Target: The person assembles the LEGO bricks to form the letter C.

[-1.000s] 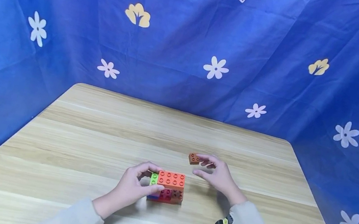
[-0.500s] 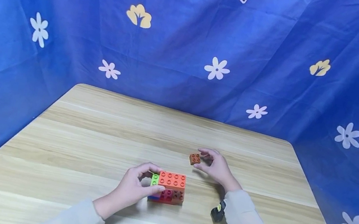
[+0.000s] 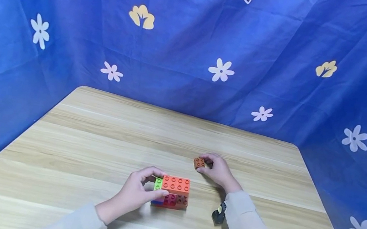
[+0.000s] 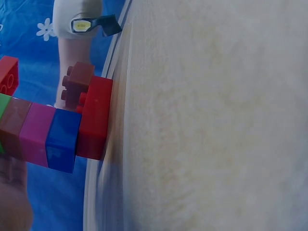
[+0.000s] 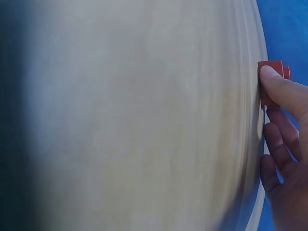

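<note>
My left hand (image 3: 134, 193) holds a small stack of toy building bricks, thumb across the near side and fingers behind. An orange-red eight-stud brick (image 3: 175, 185) overhangs at the top, beside a green brick (image 3: 158, 183). Below them, the left wrist view shows a column of brown, pink (image 4: 37, 134) and blue (image 4: 63, 139) bricks. A long red brick (image 4: 96, 120) forms the base, and a brown brick (image 4: 78, 85) sits on its other end. Farther back on the table, my right hand (image 3: 219, 173) pinches a loose reddish-brown four-stud brick (image 3: 199, 162) between thumb and fingers.
The wood-grain table (image 3: 92, 135) spreads around both hands. A blue cloth (image 3: 180, 49) with flower prints hangs behind it and along both sides. Each wrist carries a small black camera, such as the right one (image 3: 219, 213).
My right hand first reached over the loose brick, drew its fingers back, and now closes thumb and fingers on it. My left hand and the stack have stayed put.
</note>
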A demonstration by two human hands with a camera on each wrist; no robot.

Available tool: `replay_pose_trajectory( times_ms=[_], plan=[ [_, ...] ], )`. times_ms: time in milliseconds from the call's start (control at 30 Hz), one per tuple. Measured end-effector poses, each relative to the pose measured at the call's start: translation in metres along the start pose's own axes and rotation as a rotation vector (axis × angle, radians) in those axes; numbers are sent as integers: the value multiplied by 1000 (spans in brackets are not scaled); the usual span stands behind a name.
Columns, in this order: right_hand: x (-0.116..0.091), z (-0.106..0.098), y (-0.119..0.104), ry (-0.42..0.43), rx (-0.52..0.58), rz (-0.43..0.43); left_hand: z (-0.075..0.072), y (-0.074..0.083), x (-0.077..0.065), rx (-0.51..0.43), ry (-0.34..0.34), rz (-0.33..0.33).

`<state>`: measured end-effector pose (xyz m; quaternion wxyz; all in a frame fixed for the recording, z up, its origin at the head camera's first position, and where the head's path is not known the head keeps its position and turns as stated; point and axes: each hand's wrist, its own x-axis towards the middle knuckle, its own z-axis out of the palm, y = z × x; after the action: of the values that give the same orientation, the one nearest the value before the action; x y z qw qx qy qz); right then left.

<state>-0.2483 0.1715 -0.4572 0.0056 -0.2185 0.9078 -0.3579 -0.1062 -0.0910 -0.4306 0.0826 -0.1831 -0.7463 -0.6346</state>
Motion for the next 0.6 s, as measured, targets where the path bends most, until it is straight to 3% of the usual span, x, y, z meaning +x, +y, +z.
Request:
replay_pose_trajectory(
  times_ms=[267,600],
  plan=[
    [-12,-7,-7,-4,47,-21,0,1,0,0,-5,-11],
    [-41,-14,-25,-36,136,-51,-1,1,1,1,-15,-21]
  ],
)
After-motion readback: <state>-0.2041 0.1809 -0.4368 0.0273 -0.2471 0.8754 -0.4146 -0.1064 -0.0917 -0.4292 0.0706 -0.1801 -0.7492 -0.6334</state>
